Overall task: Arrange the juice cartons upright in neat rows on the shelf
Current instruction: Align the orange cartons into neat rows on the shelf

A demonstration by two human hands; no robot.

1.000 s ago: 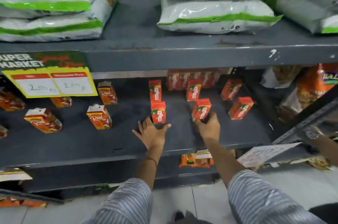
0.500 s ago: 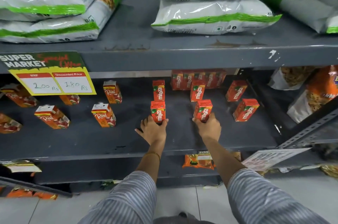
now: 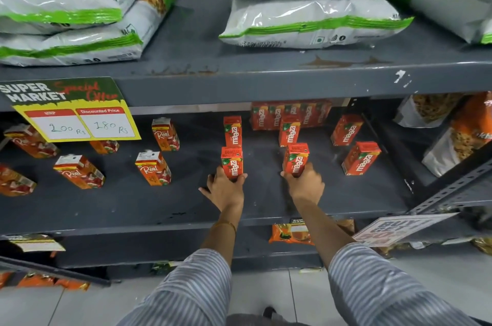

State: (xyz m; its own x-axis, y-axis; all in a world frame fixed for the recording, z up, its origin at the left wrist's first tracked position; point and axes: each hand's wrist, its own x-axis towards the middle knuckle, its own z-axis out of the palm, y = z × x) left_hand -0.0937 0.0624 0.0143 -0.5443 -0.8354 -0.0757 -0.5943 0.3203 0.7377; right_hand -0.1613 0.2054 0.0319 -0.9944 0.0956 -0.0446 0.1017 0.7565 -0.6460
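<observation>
Small red Maaza juice cartons stand on the dark grey middle shelf [image 3: 186, 208]. My left hand [image 3: 225, 188] grips the base of the front carton [image 3: 231, 162] of the left column, with a second carton [image 3: 232, 130] upright behind it. My right hand [image 3: 304, 183] holds the front carton [image 3: 296, 158] of the middle column, which leans slightly; another carton [image 3: 289, 130] stands behind. Two tilted cartons [image 3: 360, 158] [image 3: 346, 130] stand apart to the right. A tight row of cartons [image 3: 290, 114] lines the back.
Orange Real cartons [image 3: 154, 168] [image 3: 78, 171] [image 3: 165, 134] stand scattered on the shelf's left half. A yellow price sign [image 3: 77, 118] hangs from the upper shelf edge [image 3: 266, 83], which bears white-and-green snack bags [image 3: 311, 20]. Snack packets [image 3: 458, 134] fill the right bay. A slotted metal upright [image 3: 452, 190] slants at right.
My left hand went from flat and open on the shelf to closed around the front left carton. My right hand stays on its carton. The view has moved slightly closer.
</observation>
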